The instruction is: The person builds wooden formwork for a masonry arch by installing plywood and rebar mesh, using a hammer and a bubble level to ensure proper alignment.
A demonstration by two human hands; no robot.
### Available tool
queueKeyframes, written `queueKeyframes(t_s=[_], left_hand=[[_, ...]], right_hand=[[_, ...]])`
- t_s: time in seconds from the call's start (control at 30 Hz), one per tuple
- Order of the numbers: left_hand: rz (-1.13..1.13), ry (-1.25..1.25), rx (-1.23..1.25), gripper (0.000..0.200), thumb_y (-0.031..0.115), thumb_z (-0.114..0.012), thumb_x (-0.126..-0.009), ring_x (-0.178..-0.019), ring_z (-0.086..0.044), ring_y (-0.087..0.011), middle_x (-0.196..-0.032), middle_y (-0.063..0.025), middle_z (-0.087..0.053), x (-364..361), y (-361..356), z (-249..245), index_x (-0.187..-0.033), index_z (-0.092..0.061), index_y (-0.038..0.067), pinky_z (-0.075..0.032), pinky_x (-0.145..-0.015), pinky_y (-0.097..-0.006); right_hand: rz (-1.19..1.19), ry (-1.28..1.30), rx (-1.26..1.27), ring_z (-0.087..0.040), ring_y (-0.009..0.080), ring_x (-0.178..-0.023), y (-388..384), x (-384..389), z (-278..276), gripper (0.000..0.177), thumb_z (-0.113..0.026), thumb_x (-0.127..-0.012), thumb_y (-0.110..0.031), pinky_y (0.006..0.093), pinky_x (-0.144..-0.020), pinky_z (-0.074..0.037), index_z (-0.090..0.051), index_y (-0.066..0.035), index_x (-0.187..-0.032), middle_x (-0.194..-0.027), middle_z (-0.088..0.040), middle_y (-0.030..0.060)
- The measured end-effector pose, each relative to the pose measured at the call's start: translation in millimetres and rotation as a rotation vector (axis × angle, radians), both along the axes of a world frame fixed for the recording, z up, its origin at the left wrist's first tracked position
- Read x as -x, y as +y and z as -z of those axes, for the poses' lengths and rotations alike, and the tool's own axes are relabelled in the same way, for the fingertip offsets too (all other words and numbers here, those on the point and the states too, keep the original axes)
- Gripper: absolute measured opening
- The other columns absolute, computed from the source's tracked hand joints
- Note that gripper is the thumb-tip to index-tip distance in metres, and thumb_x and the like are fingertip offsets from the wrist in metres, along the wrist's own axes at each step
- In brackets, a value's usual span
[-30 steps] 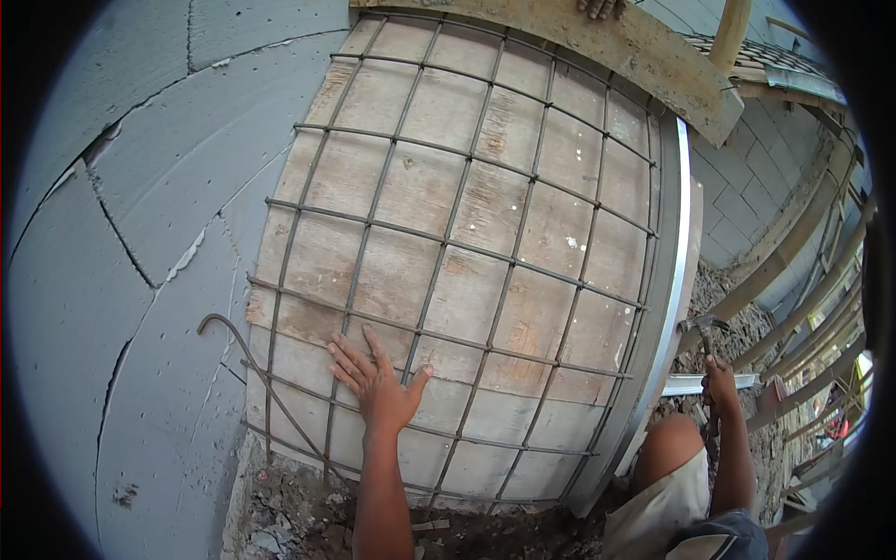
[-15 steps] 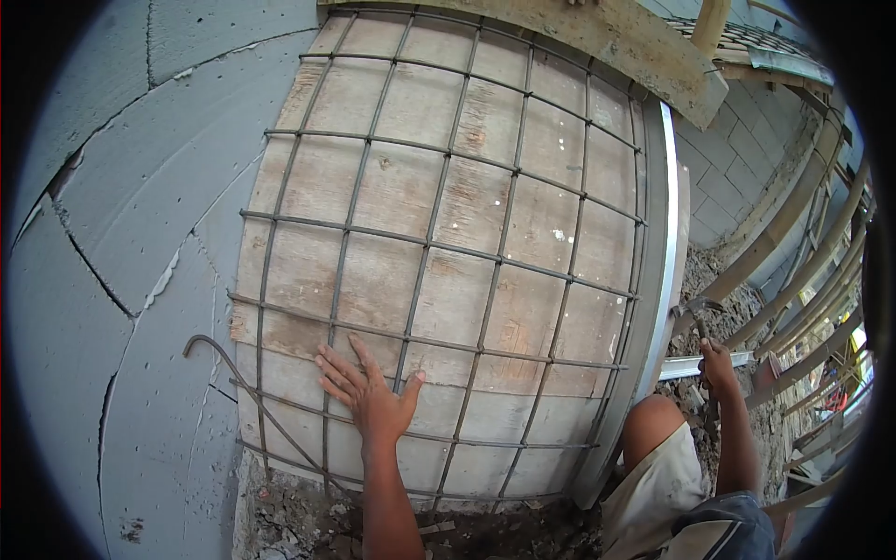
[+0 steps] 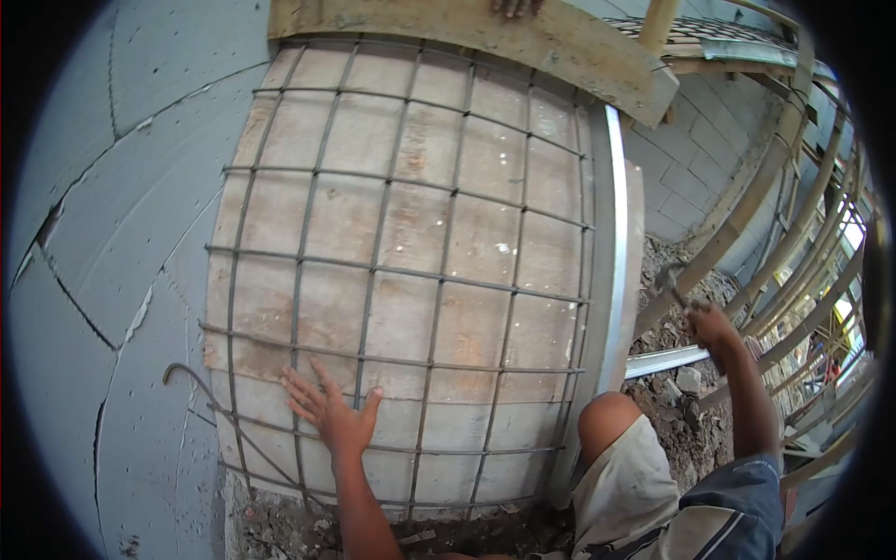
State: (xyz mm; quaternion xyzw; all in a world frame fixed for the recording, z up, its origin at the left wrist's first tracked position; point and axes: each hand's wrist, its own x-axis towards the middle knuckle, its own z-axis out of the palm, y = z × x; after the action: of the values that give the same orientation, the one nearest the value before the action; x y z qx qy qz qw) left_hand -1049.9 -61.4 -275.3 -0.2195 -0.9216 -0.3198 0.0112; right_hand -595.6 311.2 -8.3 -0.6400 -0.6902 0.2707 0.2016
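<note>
My left hand (image 3: 338,416) is open, its fingers spread over the lower left of a rebar mesh (image 3: 371,268). Behind the mesh stands a plywood panel (image 3: 271,297) with a worn, stained face. Off to the right, my right hand (image 3: 712,329) is closed round the handle of a hammer (image 3: 671,279). The hammer's head is raised, to the right of a bright metal straightedge (image 3: 616,224) that runs along the panel's right side. A bent steel rod (image 3: 245,435) with a hooked end crosses the mesh's lower left corner.
A grey block wall (image 3: 103,233) rises on the left. Across the top lies a wooden board (image 3: 448,28), with another person's fingers (image 3: 516,7) on it. Bamboo poles (image 3: 728,229) stand on the right. Rubble (image 3: 266,527) covers the ground, with a metal channel (image 3: 665,361) lying on it.
The hammer has swung away from the straightedge, and my right arm has lifted outward. My left hand keeps its place at the mesh while the whole view has shifted.
</note>
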Motion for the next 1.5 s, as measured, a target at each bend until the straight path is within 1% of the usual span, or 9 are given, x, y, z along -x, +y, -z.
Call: queueKeyframes(t_s=[0.17, 0.3, 0.43, 0.7, 0.83, 0.93, 1.03, 1.4, 1.5], left_hand=[[0.002, 0.025, 0.027, 0.124, 0.06, -0.077, -0.071, -0.149, 0.013, -0.0405, -0.16, -0.027, 0.013, -3, 0, -2, -0.159, -0.003, 0.014, 0.007, -0.119, -0.0564], [-0.019, 0.053, 0.008, 0.123, 0.058, -0.078, -0.069, -0.15, 0.012, -0.0393, -0.161, -0.0249, 0.011, -3, 3, 0, -0.159, -0.004, 0.017, 0.006, -0.12, -0.0554], [-0.067, 0.053, 0.052, 0.125, 0.063, -0.078, -0.066, -0.151, 0.008, -0.0381, -0.162, -0.0226, 0.009, -2, 5, 4, -0.159, -0.008, 0.019, 0.003, -0.121, -0.0542], [-0.07, 0.129, 0.024, 0.122, 0.06, -0.078, -0.065, -0.151, 0.003, -0.0391, -0.163, -0.0221, 0.004, 1, 4, 13, -0.159, -0.013, 0.016, 0.003, -0.12, -0.0542], [-0.087, 0.09, 0.044, 0.123, 0.059, -0.079, -0.063, -0.151, 0.002, -0.0394, -0.163, -0.0223, 0.003, -2, 6, 6, -0.158, -0.015, 0.014, 0.002, -0.12, -0.0542], [-0.094, 0.075, 0.033, 0.123, 0.057, -0.08, -0.063, -0.151, 0.001, -0.0394, -0.163, -0.0221, 0.002, -5, 7, -2, -0.158, -0.016, 0.014, 0.002, -0.12, -0.0537], [-0.099, 0.049, 0.071, 0.126, 0.062, -0.08, -0.061, -0.15, 0.002, -0.0404, -0.162, -0.0233, 0.002, -1, 6, 8, -0.158, -0.015, 0.016, -0.001, -0.12, -0.0554], [-0.056, 0.124, -0.044, 0.121, 0.059, -0.081, -0.064, -0.149, -0.002, -0.0433, -0.162, -0.0257, 0.0, 0, 7, 11, -0.158, -0.02, 0.014, -0.005, -0.118, -0.0578], [-0.027, 0.145, -0.136, 0.118, 0.06, -0.08, -0.066, -0.148, -0.006, -0.0464, -0.16, -0.0296, -0.003, 0, 0, 25, -0.157, -0.023, 0.012, -0.009, -0.116, -0.061]], right_hand=[[-0.083, 0.409, -0.312, -0.043, 0.0088, -0.045, 17, 28, -100, 0.019, -0.054, -0.1, -0.027, 0.0265, -0.038, -0.035, -0.057, -0.008, -0.1, -0.062, -0.048, -0.0022], [-0.095, 0.39, -0.411, -0.044, 0.0086, -0.046, 4, 39, -134, 0.02, -0.053, -0.101, -0.029, 0.0265, -0.038, -0.036, -0.054, -0.009, -0.096, -0.063, -0.047, -0.0028], [-0.212, 0.083, -0.584, -0.046, 0.0068, -0.05, 43, 48, -206, 0.024, -0.053, -0.101, -0.033, 0.0261, -0.039, -0.037, -0.058, -0.009, -0.099, -0.064, -0.049, -0.003], [-0.187, 0.531, -0.868, -0.042, 0.0078, -0.051, 108, 125, -346, 0.028, -0.052, -0.101, -0.035, 0.0263, -0.045, -0.037, -0.058, -0.011, -0.115, -0.067, -0.047, -0.0023], [-0.114, 0.49, -0.784, -0.041, 0.0093, -0.048, 144, 153, -346, 0.026, -0.049, -0.102, -0.032, 0.0278, -0.043, -0.036, -0.057, -0.008, -0.107, -0.065, -0.046, -0.0012], [-0.054, 0.117, -0.423, -0.035, 0.0099, -0.039, 172, 167, -327, 0.028, -0.05, -0.101, -0.035, 0.0292, -0.033, -0.027, -0.052, -0.01, -0.089, -0.059, -0.046, 0.0009], [-0.059, 0.16, -0.415, -0.035, 0.0095, -0.04, 176, 154, -323, 0.03, -0.05, -0.101, -0.035, 0.0295, -0.034, -0.027, -0.051, -0.009, -0.085, -0.058, -0.046, 0.001], [-0.202, 0.076, -0.631, -0.037, 0.0132, -0.037, 193, 149, -307, 0.037, -0.052, -0.1, -0.032, 0.035, -0.034, -0.028, -0.051, -0.006, -0.073, -0.054, -0.044, 0.0028], [-0.343, 0.153, -0.817, -0.038, 0.0109, -0.039, 193, 145, -285, 0.032, -0.053, -0.099, -0.036, 0.0332, -0.037, -0.03, -0.058, -0.006, -0.088, -0.053, -0.044, -0.0006]])
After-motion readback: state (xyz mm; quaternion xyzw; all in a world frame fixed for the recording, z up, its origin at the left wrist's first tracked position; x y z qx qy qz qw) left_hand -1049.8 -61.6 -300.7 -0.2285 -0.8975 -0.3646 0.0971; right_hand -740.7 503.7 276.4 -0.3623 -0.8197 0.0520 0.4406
